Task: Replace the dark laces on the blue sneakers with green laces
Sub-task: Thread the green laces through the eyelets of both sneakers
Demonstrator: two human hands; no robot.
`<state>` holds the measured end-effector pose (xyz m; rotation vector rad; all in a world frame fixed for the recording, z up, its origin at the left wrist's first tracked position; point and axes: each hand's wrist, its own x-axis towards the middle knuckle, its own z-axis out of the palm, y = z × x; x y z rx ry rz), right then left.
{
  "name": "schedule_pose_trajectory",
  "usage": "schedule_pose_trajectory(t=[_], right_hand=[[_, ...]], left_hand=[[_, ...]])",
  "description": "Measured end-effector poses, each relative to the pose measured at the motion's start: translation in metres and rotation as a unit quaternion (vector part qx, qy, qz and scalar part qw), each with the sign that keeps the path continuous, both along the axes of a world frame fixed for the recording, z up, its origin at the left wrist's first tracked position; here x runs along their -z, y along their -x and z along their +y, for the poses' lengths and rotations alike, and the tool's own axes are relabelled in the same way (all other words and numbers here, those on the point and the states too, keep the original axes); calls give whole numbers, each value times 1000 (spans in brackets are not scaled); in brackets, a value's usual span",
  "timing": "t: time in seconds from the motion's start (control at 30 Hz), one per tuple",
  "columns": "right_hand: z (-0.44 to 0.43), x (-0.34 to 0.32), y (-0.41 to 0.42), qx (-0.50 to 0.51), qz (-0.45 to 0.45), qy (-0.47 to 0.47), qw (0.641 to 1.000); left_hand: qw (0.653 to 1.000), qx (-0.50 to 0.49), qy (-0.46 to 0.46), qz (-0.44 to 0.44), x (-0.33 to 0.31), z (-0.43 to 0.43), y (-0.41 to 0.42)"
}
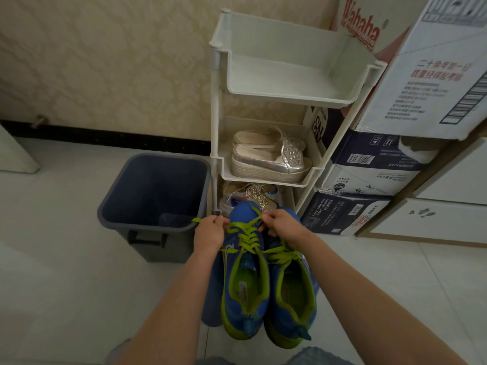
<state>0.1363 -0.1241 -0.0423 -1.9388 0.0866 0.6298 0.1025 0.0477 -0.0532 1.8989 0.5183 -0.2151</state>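
Stacked cardboard boxes [390,169] rise beyond the fingers [220,220] and to their right. A white three-tier rack [290,98] stands straight ahead of the fingers, with silver sandals [268,159] on its middle tier. A grey-blue bin [155,191] stands on the floor just left of the fingers. The blue sneakers [247,288] lie side by side, toes away from the person, reaching from under the fingers back toward the body. The left hand [209,231] and right hand [283,226] sit over the toe end of the left sneaker. Each hand's fingers are curled, pinching a strand of the green lace [247,237] that criss-crosses that shoe's eyelets, and one lace end pokes out past the left fingers.
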Motion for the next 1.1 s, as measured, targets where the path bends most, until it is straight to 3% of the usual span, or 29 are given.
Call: schedule_pose_trajectory(t=[0.13,0.23,0.3,0.37,0.43,0.5,0.57,0.7,0.83,1.1], right_hand=[[-2,-4,-1,-35,10,-16,999],[2,-3,-2,-75,-66,29,995],[4,5,-4,-63,-95,56,992],[6,9,-4,-18,-70,58,996],[6,8,-4,72,-4,-34,997],[2,3,-3,164,41,-147,975],[-1,-2,-2,191,51,-176,964],[3,-10,4,52,-32,-16,998],[4,-8,3,-10,-146,67,987],[8,-4,2,106,19,-92,990]], left_hand=[[1000,22,-9,-19,0,-2,3],[999,37,-13,-27,-3,-6,2],[998,60,-22,-19,-3,-7,2],[994,91,-49,-19,0,-4,3],[989,130,-70,-30,3,1,4],[976,186,-107,-39,3,2,4],[962,220,-153,-42,3,1,5],[958,223,-174,-45,4,1,5],[966,201,-152,-49,4,0,3],[966,185,-165,-75,5,-6,-2]])
